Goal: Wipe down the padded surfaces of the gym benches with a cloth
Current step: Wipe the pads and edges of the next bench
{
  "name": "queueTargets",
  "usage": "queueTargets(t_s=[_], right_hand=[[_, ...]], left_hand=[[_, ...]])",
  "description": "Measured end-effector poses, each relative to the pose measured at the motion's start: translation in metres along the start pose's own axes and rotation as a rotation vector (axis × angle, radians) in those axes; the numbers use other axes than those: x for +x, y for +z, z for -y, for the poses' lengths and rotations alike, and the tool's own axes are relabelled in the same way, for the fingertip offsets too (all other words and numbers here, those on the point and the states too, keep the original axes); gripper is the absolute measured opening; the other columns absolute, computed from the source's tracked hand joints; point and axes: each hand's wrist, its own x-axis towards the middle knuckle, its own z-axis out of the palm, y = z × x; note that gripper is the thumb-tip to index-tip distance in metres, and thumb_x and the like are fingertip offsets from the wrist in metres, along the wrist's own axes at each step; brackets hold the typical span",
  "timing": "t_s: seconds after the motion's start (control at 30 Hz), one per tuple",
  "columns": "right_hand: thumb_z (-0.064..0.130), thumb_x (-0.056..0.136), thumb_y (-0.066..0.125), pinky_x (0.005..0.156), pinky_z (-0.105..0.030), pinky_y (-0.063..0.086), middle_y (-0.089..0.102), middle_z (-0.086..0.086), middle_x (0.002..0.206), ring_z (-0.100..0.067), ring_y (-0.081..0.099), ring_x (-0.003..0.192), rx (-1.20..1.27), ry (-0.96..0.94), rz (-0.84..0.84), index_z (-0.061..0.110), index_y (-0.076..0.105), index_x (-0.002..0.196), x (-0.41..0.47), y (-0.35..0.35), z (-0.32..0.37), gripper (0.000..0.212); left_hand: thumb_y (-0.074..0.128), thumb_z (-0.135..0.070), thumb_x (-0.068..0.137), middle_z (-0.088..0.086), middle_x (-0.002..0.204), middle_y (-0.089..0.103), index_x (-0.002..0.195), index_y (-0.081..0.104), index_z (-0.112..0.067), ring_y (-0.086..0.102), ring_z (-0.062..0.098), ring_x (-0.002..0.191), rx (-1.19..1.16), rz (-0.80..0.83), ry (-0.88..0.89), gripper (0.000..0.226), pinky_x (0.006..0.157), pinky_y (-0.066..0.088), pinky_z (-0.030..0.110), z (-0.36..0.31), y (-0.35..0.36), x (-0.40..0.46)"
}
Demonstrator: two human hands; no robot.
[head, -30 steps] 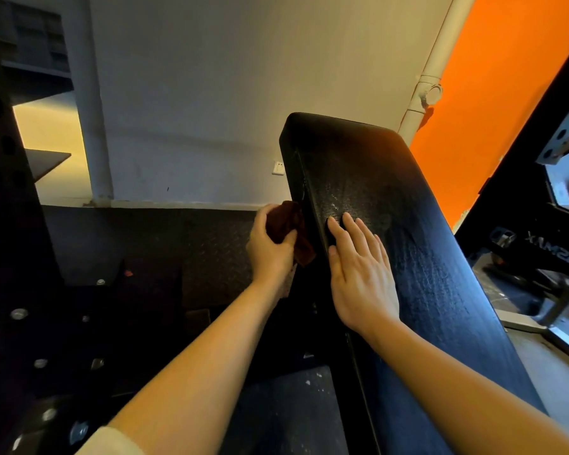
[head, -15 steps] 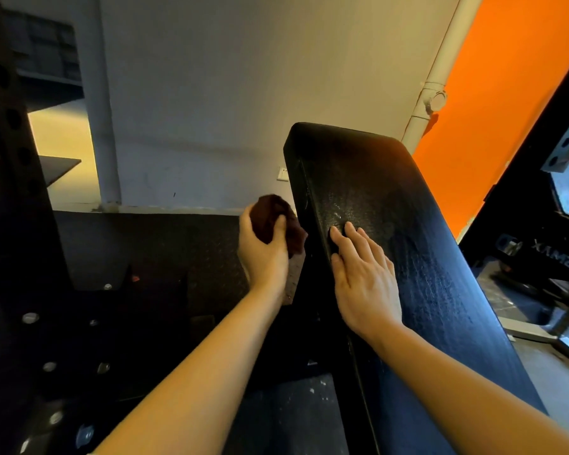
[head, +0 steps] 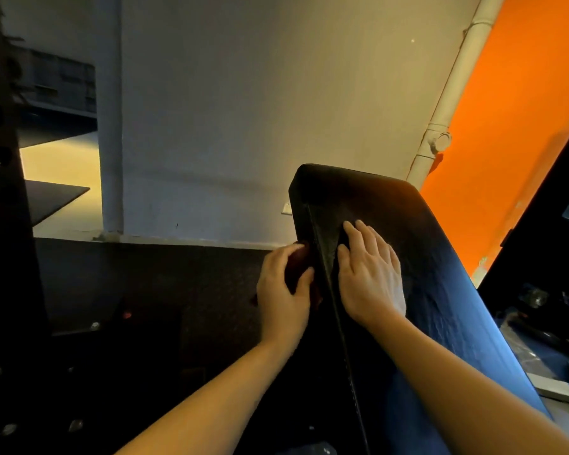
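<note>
1. The bench pad (head: pixel 440 274) is the landmark; it is black, inclined, and its long axis runs from the lower right near the person up to a rounded top end against the pale wall (head: pixel 227 110).
2. The left hand (head: pixel 284 290) sits just beside the pad's left side face, below the top corner; its fingers and thumb are curled round a dark reddish cloth (head: pixel 298 264), which is bunched in the palm and touches, or very nearly touches, that side edge; exact contact is hard to tell in the dim light.
3. The right hand (head: pixel 370 277) lies flat on the pad's upper face, fingers straight and spread a little, pointing up the pad towards its top end; it holds nothing and seems to be steadying the pad.
4. The relation that matters: the cloth is on the side face, left of the seam (head: pixel 322 267); the broad padded face lies to the cloth's right and stretches along the long axis both above and below the fingers; the left hand is the nearer one for wiping, since it carries the cloth.
5. My judgement: the side edge is the step in hand, and much of the top face remains to be covered.
6. Right of the pad stand an orange wall (head: pixel 523 126) and a white pipe (head: pixel 454 87).
</note>
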Motion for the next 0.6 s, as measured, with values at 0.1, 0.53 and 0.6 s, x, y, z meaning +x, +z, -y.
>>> queueTargets(t_s=[0.1, 0.53, 0.6], right_hand=[[0.042, 0.104, 0.020, 0.122, -0.038, 0.001, 0.007, 0.008, 0.162, -0.011, -0.002, 0.149, -0.005, -0.010, -0.005, 0.032, 0.014, 0.153, 0.004, 0.001, -0.002, 0.051], [0.044, 0.103, 0.017, 0.122, -0.038, 0.001, 0.005, 0.008, 0.162, -0.009, -0.004, 0.148, -0.005, -0.015, 0.006, 0.032, 0.012, 0.154, 0.003, 0.001, -0.002, 0.052], [0.044, 0.103, 0.017, 0.122, -0.038, 0.001, 0.005, 0.009, 0.162, -0.009, -0.004, 0.148, 0.004, -0.025, 0.007, 0.032, 0.013, 0.154, 0.002, 0.000, -0.003, 0.052]], left_hand=[[0.063, -0.008, 0.090, -0.010, 0.113, 0.056, 0.109, 0.056, -0.029, 0.052, -0.001, 0.104, -0.036, -0.040, -0.100, 0.029, 0.092, 0.043, 0.015, 0.008, 0.011, 0.032], [0.062, -0.017, 0.091, -0.017, 0.114, 0.054, 0.113, 0.055, -0.032, 0.050, -0.004, 0.106, 0.014, 0.015, 0.026, 0.028, 0.093, 0.039, 0.012, -0.003, 0.004, 0.016], [0.061, -0.016, 0.092, -0.010, 0.116, 0.054, 0.117, 0.057, -0.024, 0.048, 0.001, 0.107, 0.034, -0.048, -0.016, 0.027, 0.096, 0.041, 0.020, -0.004, 0.014, 0.054]])
